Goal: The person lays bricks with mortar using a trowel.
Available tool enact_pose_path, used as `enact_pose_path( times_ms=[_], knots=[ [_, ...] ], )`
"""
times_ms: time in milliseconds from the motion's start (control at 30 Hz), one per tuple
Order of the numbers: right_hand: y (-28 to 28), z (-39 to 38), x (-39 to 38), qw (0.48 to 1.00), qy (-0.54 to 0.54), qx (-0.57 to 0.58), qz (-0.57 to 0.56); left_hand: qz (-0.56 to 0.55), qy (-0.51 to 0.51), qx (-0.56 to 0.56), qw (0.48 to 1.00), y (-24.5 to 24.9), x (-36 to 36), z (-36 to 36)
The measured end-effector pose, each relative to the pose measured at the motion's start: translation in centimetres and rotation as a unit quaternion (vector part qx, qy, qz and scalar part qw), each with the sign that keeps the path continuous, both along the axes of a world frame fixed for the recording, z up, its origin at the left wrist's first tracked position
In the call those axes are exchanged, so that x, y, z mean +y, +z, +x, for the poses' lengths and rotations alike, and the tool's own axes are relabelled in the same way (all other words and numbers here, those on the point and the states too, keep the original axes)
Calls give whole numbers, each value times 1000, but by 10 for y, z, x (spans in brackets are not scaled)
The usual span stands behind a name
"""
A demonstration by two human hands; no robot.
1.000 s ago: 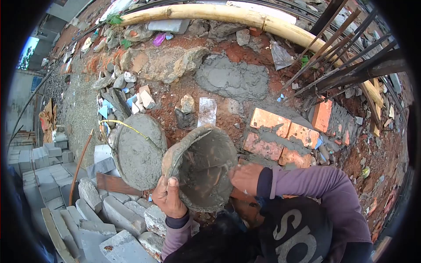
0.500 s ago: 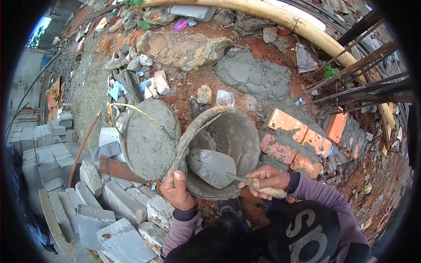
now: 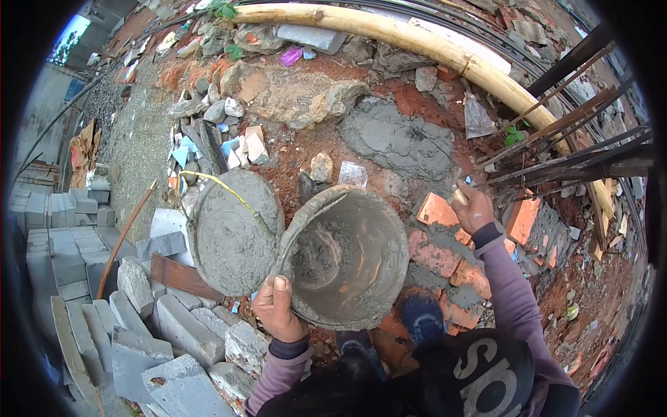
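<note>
My left hand (image 3: 279, 311) is closed on the near-left rim of a mortar-caked bucket (image 3: 375, 254), which is tilted toward me with only a smear of mortar inside. Held out to the right, my right hand (image 3: 474, 208) is wrapped round the handle of a trowel (image 3: 458, 195). Its thin shank reaches toward the heap of wet mortar (image 3: 396, 139), and I cannot make out the blade clearly against the grey. Just below that hand lie bricks (image 3: 439, 210) bedded in mortar. Left of the bucket stands a second bucket full of mortar (image 3: 238, 233), its yellow handle raised.
Grey blocks (image 3: 184, 326) are stacked at the lower left. A bamboo pole (image 3: 403, 38) curves across the top. Dark rods (image 3: 583, 163) jut in from the right, close to my right hand. Broken tiles and stones (image 3: 253, 142) lie beyond the full bucket.
My right hand and the trowel have moved from inside the tilted bucket out to the right, up to the mortar heap. The left hand keeps its hold on the rim.
</note>
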State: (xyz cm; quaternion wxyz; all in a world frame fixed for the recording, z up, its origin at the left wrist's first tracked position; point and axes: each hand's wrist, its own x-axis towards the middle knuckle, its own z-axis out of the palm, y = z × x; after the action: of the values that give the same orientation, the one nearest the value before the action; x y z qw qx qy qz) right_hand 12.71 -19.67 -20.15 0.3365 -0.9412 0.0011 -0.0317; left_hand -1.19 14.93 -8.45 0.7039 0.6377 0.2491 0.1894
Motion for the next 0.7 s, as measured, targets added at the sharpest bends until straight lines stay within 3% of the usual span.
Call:
enact_pose_path(
  times_ms=[33,133,200,267,300,400,533,667,700],
  knots=[
    [-3,-3,1,996,12,88,-7,12,-6,4,1000,3,1,2],
    [32,-49,-5,993,35,24,112,41,-13,18,999,10,-3,8],
    [82,-68,-8,962,63,136,230,60,-20,7,998,9,-3,12],
    [141,-62,-13,946,228,225,49,84,-41,0,996,9,-4,15],
    [147,-62,-16,935,315,162,-22,99,-49,-9,994,9,-9,21],
    [178,-59,5,918,322,174,-152,163,-98,-17,982,14,-15,25],
    [169,-45,24,893,339,165,-244,227,-153,-30,961,18,-13,22],
    [125,-40,39,820,457,329,-106,251,-169,-82,950,27,-4,23],
    [121,-35,47,795,427,429,-44,259,-167,-88,947,27,-2,22]
  ],
)
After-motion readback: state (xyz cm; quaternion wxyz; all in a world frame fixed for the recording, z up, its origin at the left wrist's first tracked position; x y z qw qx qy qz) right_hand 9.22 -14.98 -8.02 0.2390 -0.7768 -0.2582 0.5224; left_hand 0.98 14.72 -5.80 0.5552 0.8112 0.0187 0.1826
